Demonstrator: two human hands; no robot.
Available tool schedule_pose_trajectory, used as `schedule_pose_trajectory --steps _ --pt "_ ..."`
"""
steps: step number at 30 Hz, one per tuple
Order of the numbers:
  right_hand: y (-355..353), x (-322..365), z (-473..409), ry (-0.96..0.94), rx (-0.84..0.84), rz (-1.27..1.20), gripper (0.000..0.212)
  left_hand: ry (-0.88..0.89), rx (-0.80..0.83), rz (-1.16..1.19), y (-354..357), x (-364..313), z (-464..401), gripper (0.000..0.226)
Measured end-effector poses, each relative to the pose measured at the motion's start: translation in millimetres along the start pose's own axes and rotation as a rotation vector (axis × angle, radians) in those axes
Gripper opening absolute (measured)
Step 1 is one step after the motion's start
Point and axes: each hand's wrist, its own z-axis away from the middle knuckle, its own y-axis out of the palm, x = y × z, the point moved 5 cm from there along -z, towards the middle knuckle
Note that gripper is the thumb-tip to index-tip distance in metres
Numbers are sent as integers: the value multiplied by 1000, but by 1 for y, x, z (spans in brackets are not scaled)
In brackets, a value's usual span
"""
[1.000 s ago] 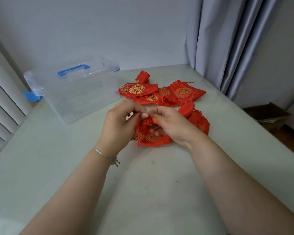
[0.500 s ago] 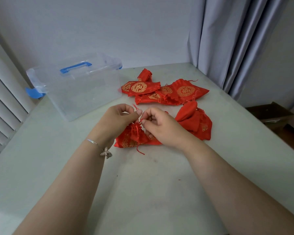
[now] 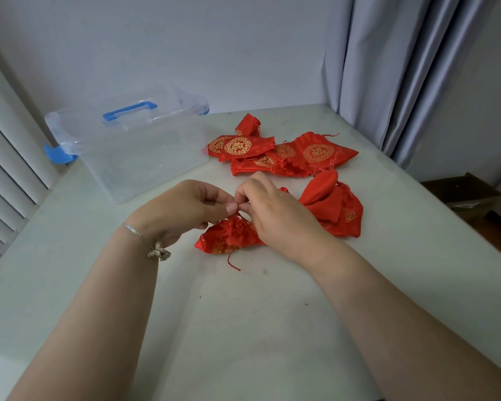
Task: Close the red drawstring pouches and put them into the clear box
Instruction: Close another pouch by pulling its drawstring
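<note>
Progress is looking slight: the clear box point(image 3: 133, 151), sitting at the far left of the tabletop point(image 3: 243, 328) with its blue-handled lid seemingly on, is showing no red inside, so by my reading no pouch has gone in yet. The pouch in work point(image 3: 229, 235) is lying on the tabletop just in front of the hands, its mouth already bunching into gathers. The left hand point(image 3: 182, 212) and the right hand point(image 3: 275, 215) are meeting fingertip to fingertip above that mouth, each pinching what I take to be the drawstring; a loose end of red cord point(image 3: 233, 263) is trailing toward the near edge. So the closing of this one seems nearly done, while the tying off, if any, and the carrying to the box are remaining.

Beyond the hands, a heap of flat pouches point(image 3: 281, 153) with gold medallions is waiting near the box, and another crumpled pair point(image 3: 333, 209) is lying just beside the right hand; all of these appear open or at least unsorted. Their exact number is hard to make out, since they are overlapping. The string itself is hiding between the fingertips, so whether a knot is forming cannot be told, and the right hand is covering part of the pouch. Whether the box lid is latched is also unclear.
</note>
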Motion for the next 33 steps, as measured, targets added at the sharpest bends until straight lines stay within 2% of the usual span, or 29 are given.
schedule_pose_trajectory --steps 3,7,11,14,17,19,23,26,29,33 --pt "-1 5 1 -61 19 2 10 -43 93 13 2 4 1 18" --pt "-1 5 0 -59 13 -35 7 -60 98 -6 4 8 -2 12" --pt "5 -16 -1 299 76 -592 11 -67 1 89 5 10 -6 13" --pt "15 -30 3 428 254 -640 22 -52 -24 161 5 7 -6 14" --pt "14 -32 4 450 271 -634 8 -16 -53 183 4 3 -5 7" --pt "9 -31 2 420 212 -578 13 2 -77 182 3 0 -4 5" --pt "-5 -21 -1 200 51 -252 17 0 -131 219 0 0 -4 5" --pt "-13 -17 -2 105 -46 -99 22 -14 -154 242 0 -1 -4 4" --pt "-21 -15 -2 80 -105 -128 26 -46 -190 222 -3 1 -3 3" --pt "-18 -13 -1 64 -20 -321 23 -96 -156 294 -3 5 -3 6"
